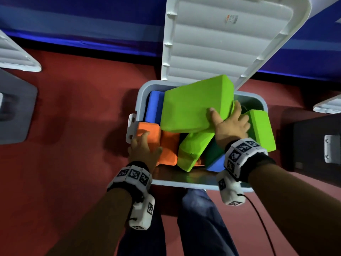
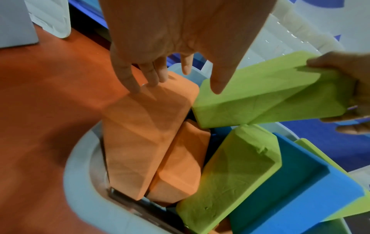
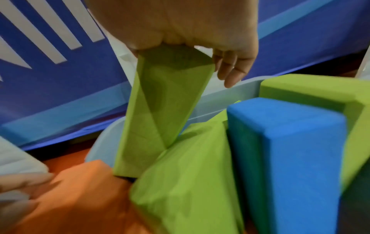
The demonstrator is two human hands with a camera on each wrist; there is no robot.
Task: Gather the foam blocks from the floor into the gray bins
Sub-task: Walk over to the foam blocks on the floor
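Clearly your right hand (image 1: pixel 229 124) clamps the big lime-green foam block (image 1: pixel 195 104) by its end, centre frame; it looks light and squashy, while your left hand (image 1: pixel 145 148) lies flat-fingered on the orange foam block (image 1: pixel 149 130).

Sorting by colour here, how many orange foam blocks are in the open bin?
2: one orange block under the left hand at the bin's left wall, another beside it. More may be buried.

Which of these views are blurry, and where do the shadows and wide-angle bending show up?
Head view: mostly sharp, dim at the edges, the bin lid bowed by the wide lens. Left wrist view: left hand sharp, its finger shadows on the orange block; floor at left smeared. Right wrist view: soft overall, right hand shading the green block it grips; the other hand at the left edge is badly blurred.
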